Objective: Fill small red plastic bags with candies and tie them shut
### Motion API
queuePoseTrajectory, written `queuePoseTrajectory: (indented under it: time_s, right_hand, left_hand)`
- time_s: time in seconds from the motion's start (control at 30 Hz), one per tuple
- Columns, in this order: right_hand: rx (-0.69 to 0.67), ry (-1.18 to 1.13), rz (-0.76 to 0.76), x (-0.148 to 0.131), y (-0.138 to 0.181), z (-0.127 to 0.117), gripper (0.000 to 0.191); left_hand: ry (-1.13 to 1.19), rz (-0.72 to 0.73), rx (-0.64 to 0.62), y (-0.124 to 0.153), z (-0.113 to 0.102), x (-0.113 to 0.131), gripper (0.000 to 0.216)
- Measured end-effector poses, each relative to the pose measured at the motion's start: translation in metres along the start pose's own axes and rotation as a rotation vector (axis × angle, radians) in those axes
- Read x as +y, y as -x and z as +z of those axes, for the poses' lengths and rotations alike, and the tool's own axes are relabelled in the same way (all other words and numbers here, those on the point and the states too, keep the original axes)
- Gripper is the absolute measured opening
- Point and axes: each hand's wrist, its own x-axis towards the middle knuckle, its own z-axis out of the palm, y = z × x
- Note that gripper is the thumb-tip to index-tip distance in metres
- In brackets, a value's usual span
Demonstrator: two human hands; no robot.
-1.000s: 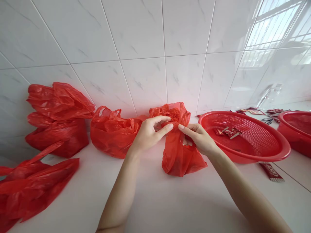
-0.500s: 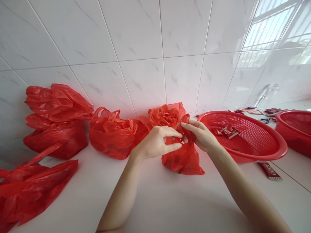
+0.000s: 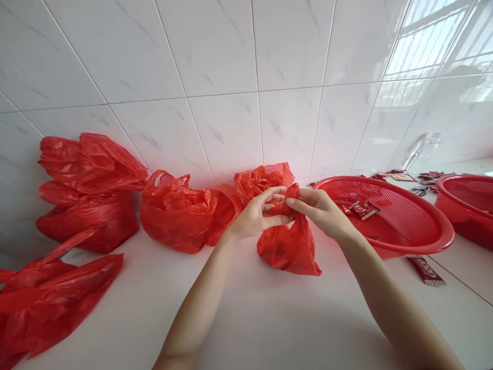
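A small red plastic bag (image 3: 287, 249) rests on the white counter, its neck gathered and twisted upward between my hands. My right hand (image 3: 318, 208) pinches the top of the neck between thumb and fingers. My left hand (image 3: 260, 213) curls around the neck from the other side, thumb and fingertips closed on it below the right thumb. What the bag holds is hidden by the red plastic. Just behind my hands is a crumpled pile of red bags (image 3: 258, 180) against the wall.
Right of my hands stands a red mesh basket (image 3: 400, 221) with several small wrapped snacks (image 3: 362, 209). A dark red packet (image 3: 427, 271) lies in front of it; a second red basket (image 3: 466, 216) is farther right. Filled red bags (image 3: 177, 221) line the left, more bags (image 3: 57, 303) nearer.
My left hand has moved slightly right and up and closed in on the bag's neck. The neck is now held tighter, and the bag has shifted a little.
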Motion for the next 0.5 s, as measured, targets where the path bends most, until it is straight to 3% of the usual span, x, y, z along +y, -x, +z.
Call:
queuePoseTrajectory:
  time_s: [0.17, 0.3, 0.4, 0.5]
  right_hand:
    - [0.143, 0.263, -0.135, 0.0034, -0.0023, 0.0003, 0.021]
    - [0.153, 0.315, -0.21, 0.0051, -0.0032, 0.0001, 0.014]
    - [0.163, 0.311, -0.254, 0.0059, -0.0031, -0.0007, 0.012]
    - [0.119, 0.286, -0.261, 0.0074, -0.0026, -0.0025, 0.01]
  left_hand:
    - [0.046, -0.147, 0.039, -0.0055, 0.0023, -0.0088, 0.043]
    - [0.041, -0.181, -0.016, -0.007, -0.0006, -0.0083, 0.032]
    - [0.244, -0.195, -0.014, -0.0083, -0.0019, -0.0076, 0.031]
    - [0.476, -0.229, 0.072, -0.0104, -0.0008, -0.0072, 0.033]
